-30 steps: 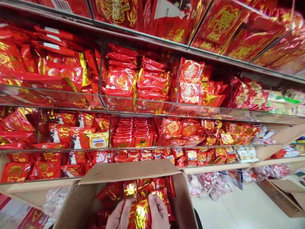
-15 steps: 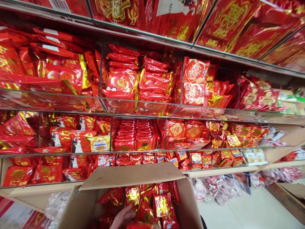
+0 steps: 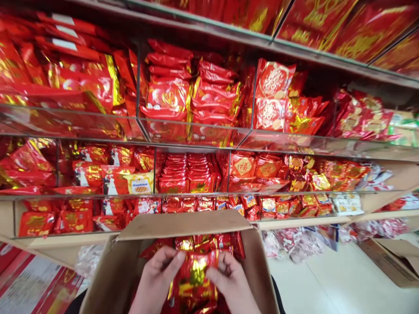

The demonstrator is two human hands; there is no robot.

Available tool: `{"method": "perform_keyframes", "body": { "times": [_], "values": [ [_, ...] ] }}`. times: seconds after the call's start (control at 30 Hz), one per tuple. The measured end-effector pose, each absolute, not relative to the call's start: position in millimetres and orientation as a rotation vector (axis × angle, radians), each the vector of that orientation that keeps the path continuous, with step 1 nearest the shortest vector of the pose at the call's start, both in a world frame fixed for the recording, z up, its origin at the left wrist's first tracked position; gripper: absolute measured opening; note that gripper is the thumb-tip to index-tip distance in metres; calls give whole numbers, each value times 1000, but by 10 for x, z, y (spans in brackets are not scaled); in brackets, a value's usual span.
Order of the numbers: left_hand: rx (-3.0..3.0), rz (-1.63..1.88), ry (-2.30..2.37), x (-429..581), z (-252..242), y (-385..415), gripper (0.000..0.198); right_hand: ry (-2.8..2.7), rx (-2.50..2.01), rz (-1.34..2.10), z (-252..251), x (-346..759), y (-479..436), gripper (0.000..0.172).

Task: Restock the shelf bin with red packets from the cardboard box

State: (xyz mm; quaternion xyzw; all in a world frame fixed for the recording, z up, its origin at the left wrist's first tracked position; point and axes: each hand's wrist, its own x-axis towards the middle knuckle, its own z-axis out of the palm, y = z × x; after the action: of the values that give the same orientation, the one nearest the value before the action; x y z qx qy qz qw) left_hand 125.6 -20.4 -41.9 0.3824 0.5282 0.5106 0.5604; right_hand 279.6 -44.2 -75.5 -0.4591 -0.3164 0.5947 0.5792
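Between my two hands is a shiny red snack packet [image 3: 197, 272] with gold markings, held above an open cardboard box [image 3: 262, 266]. My left hand [image 3: 156, 279] pinches its left edge with thumb and fingers. On the opposite edge, my right hand [image 3: 231, 277] grips it the same way. Beneath and behind it lie several similar red and gold packets [image 3: 224, 240] inside the box, partly hidden by my hands. I cannot tell whether more than one packet is in my grip.
Behind the box rises a shelf [image 3: 199, 143] with clear dividers and fronts, filled with red packets. One yellow cookie packet [image 3: 140, 183] stands out at left. Crumpled clear plastic bags [image 3: 291, 244] lie under the shelf. Another cardboard box [image 3: 389, 261] sits on the floor at right.
Half a second ago one hand was down among the packets. Now both hands are raised with a packet held between them. The view has tilted slightly downward.
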Motion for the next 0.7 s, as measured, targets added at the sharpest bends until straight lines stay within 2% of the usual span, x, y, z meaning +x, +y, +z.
{"method": "perform_keyframes", "body": {
  "times": [0.17, 0.33, 0.43, 0.5, 0.57, 0.7],
  "values": [
    [618, 1297, 1014, 1363, -206, -127, 27, -773, -1079, 1368, -461, 2870, -293, 35],
    [807, 1394, 1089, 1376, -298, -101, 21, -789, -976, 1410, -465, 2783, -316, 28],
    [914, 1374, 1132, 1328, -351, -118, 21, -980, -1000, 1430, -411, 2809, -356, 36],
    [968, 1370, 1193, 1265, -348, -122, 24, -1203, -1108, 1301, -285, 2889, -313, 31],
    [1010, 1410, 1246, 1184, -327, -102, 32, -1413, -1168, 1023, -78, 2977, -175, 25],
    [1093, 1476, 1228, 1031, -296, -37, 37, -1622, -1033, 467, 412, 2990, 343, 18]
  ]
}}
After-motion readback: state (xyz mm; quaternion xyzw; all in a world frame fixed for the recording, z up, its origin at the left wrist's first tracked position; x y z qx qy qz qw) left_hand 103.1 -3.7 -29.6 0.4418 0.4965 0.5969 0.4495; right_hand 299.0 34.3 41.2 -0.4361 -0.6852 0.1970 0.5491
